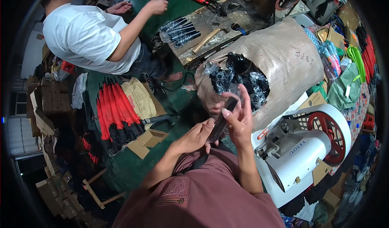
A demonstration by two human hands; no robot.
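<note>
The elongated, dark piece in thin clear plastic film [219, 127] is in front of the person's maroon top [210, 187], just short of the open mouth of a large beige woven sack [289, 57]. The left hand [197, 134] grips its lower end, thumb against the side; the right hand [240, 124] pinches the upper part, thumb on the near face, index finger extended. Contents beneath the film cannot be identified. In this inspector's judgement, the piece is light and stiff, whereas the film is soft, slippery and easily torn; a firm hold at mid-length, through the film, appears soundest. No writing can be made out on the piece. Blue lettering marks the white machine with a red handwheel [304, 147]; dark handwritten strokes appear on the sack's side, too small to read reliably. A yellowish printed bag [137, 97] lies beside red-and-black folded umbrellas [115, 110]; its print is illegible.
</note>
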